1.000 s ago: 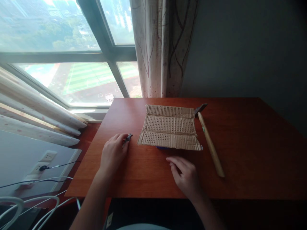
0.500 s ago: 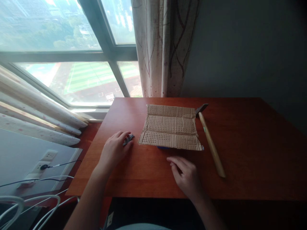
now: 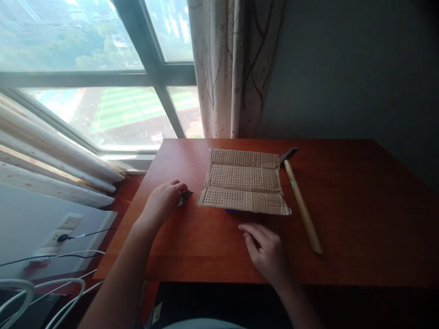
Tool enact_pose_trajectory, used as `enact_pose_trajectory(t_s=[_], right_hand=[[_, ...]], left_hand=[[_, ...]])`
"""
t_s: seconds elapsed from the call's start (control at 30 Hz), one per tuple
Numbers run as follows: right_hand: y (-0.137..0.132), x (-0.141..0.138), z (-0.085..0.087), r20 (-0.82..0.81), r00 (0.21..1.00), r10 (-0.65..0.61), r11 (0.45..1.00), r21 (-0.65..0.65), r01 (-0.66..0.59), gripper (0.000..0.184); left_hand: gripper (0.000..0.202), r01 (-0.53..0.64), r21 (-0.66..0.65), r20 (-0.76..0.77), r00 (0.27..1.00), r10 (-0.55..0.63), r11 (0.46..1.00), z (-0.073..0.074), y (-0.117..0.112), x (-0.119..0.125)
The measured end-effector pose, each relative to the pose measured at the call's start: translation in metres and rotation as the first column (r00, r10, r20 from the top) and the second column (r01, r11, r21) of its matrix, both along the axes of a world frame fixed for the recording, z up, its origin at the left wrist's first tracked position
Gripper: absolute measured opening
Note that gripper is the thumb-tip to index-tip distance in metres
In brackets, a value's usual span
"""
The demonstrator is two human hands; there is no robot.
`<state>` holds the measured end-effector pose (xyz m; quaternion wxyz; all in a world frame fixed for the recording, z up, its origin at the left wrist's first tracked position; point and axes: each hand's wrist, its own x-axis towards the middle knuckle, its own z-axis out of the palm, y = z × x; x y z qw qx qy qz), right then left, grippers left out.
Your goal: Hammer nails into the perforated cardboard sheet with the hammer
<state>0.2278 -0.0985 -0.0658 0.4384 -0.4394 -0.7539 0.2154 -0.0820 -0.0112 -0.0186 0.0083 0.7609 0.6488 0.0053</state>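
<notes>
At the left of the table, my left hand (image 3: 164,200) reaches over a small pile of thin, shiny metal pieces (image 3: 185,197) like nails. Its fingers are bunched at the pile's upper edge; the thumb and whatever is pinched are hidden. My right hand (image 3: 265,246) rests near the front of the table with fingers curled together, and nothing shows between them. Beyond it lies a creased sheet of cardboard (image 3: 244,177) punched with rows of small holes. A bit of something blue (image 3: 233,210) shows under the cardboard's front edge.
Right of the cardboard lies a hammer (image 3: 303,208), its wooden handle pointing toward me and its dark head at the far end. The brown table (image 3: 356,205) stands by a window with curtains (image 3: 226,68). White cables (image 3: 44,283) hang at lower left.
My left hand has drawn its fingers together and turned at the pile, with the thumb passing out of sight. More of the metal pieces' lower end shows. My right hand has stayed still.
</notes>
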Motion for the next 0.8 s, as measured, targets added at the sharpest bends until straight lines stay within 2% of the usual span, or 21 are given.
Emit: enact_pose_trajectory(t_s=[0.17,0.27,0.4,0.8], right_hand=[[0.000,0.000,-0.002,-0.001,1.000,0.002,1.000,-0.008,-0.002,0.030],[-0.001,0.000,-0.002,-0.002,1.000,0.001,1.000,-0.009,-0.001,0.031],[-0.001,0.000,-0.002,-0.005,1.000,0.008,1.000,-0.022,-0.008,0.031],[-0.001,0.001,-0.004,0.004,1.000,0.013,0.999,-0.036,-0.013,0.031]], left_hand=[[0.023,0.023,-0.047,-0.047,0.999,-0.025,0.999,0.005,-0.002,0.001],[0.024,-0.025,-0.050,-0.074,0.997,0.021,0.998,0.007,-0.006,0.001],[0.030,-0.090,-0.052,-0.033,0.996,0.088,0.995,0.004,-0.011,-0.001],[0.036,-0.106,-0.029,-0.107,0.989,0.102,0.994,0.003,-0.016,0.000]])
